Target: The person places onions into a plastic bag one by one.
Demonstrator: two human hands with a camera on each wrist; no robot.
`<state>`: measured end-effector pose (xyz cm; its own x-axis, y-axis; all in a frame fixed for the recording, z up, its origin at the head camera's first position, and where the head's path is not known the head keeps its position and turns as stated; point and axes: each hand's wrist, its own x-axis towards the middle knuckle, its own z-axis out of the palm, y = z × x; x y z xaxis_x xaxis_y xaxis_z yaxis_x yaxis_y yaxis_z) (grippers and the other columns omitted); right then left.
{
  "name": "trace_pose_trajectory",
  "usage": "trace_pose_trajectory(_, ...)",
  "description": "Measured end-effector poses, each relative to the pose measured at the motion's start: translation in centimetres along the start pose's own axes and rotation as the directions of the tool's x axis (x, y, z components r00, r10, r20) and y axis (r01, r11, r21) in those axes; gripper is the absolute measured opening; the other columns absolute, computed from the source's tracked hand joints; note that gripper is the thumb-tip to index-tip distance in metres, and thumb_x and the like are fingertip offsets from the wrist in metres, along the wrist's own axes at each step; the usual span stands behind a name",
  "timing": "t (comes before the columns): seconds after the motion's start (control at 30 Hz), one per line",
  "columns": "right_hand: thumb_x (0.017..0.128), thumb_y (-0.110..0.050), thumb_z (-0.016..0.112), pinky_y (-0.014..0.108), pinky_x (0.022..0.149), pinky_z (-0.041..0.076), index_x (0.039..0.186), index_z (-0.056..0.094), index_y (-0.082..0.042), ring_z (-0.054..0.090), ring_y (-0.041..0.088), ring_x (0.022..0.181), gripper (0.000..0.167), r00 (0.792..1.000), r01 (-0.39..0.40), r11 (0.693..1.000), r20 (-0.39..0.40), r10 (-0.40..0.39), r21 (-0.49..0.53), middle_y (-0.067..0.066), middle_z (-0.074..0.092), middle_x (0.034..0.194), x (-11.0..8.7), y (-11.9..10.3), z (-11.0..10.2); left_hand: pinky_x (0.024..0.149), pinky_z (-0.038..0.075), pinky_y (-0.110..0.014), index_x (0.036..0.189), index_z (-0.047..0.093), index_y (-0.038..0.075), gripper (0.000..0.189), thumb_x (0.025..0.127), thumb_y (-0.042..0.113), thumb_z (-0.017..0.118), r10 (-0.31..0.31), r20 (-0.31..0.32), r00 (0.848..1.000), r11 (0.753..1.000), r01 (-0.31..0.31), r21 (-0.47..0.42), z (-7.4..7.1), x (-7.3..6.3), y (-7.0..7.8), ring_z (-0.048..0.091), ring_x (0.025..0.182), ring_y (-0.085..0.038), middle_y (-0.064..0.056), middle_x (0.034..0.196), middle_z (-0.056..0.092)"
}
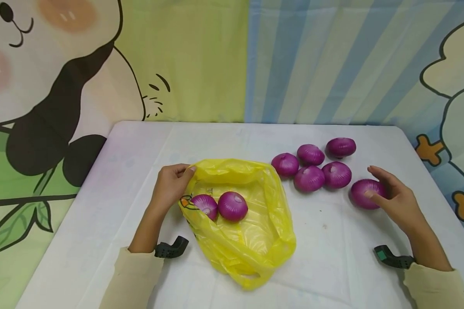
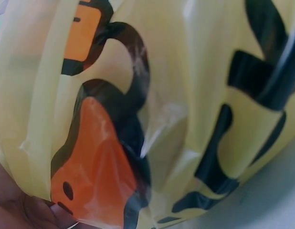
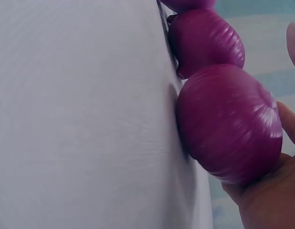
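Observation:
A yellow plastic bag (image 1: 251, 257) with printed figures lies spread on the table, its mouth facing up. Two red onions (image 1: 233, 207) are inside it, near its left side. My left hand (image 1: 171, 184) pinches the bag's upper left rim between thumb and fingers; in the left wrist view the printed bag wall (image 2: 171, 109) hides most of that hand. To the right, my right hand (image 1: 398, 199) grips a single red onion (image 1: 365, 194), thumb at its front and fingers around its far side. The right wrist view has this onion (image 3: 228, 124) against the palm.
Several more red onions (image 1: 309, 178) sit in a loose cluster between the bag and my right hand, toward the table's back. A white cloth covers the table (image 1: 325, 257). Behind its far edge hangs a printed curtain (image 1: 185, 64) with cartoon animals and stripes.

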<state>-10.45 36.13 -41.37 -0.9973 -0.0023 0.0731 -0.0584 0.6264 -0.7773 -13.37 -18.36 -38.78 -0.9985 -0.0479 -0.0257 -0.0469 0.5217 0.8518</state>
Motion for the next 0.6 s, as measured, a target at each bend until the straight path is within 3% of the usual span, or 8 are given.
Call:
trace_pose_trajectory(0.17,0.093,-0.023,0.068,0.003,0.090,0.031,0.154,0.029,-0.025,0.024,0.012,0.143,0.073,0.999,-0.044,0.999,0.009,0.044,-0.004,0.001,0.031,0.156,-0.13,0.39,0.17,0.060,0.051,-0.033,0.110,0.072,0.003,0.043,0.097,0.041,0.058,-0.008,0.004,1.000,1.000,0.008,-0.002,0.00,0.02,0.06,0.063,0.071,-0.021,-0.008,0.086,0.073)
trace_pose_trajectory(0.3,0.091,-0.030,0.070,0.010,0.086,0.040,0.156,0.024,-0.030,0.022,0.032,0.143,0.079,0.994,-0.100,0.994,0.048,0.102,-0.047,0.012,0.027,0.157,0.06,0.35,0.23,0.062,0.052,-0.034,0.110,0.072,0.003,0.042,0.097,0.041,0.058,-0.012,0.006,1.000,1.000,0.012,0.004,0.01,0.00,0.10,0.064,0.073,-0.021,-0.008,0.087,0.073)
trace_pose_trajectory(0.43,0.091,-0.035,0.070,0.015,0.074,0.048,0.153,0.034,-0.026,0.029,0.049,0.131,0.072,0.988,-0.127,0.989,0.073,0.133,-0.079,0.022,0.033,0.149,0.17,0.33,0.33,0.064,0.052,-0.034,0.111,0.072,0.002,0.042,0.097,0.039,0.058,-0.010,0.003,1.000,1.000,0.010,0.004,0.02,-0.03,0.17,0.065,0.076,-0.021,-0.009,0.089,0.073)
trace_pose_trajectory(0.6,0.091,-0.038,0.069,0.011,0.065,0.042,0.145,0.045,-0.022,0.033,0.052,0.121,0.061,0.986,-0.145,0.986,0.069,0.150,-0.079,0.027,0.037,0.142,0.04,0.45,0.37,0.065,0.053,-0.034,0.111,0.071,0.002,0.042,0.097,0.039,0.058,-0.013,0.002,1.000,1.000,0.013,0.000,0.07,-0.04,0.20,0.066,0.077,-0.021,-0.010,0.091,0.073)
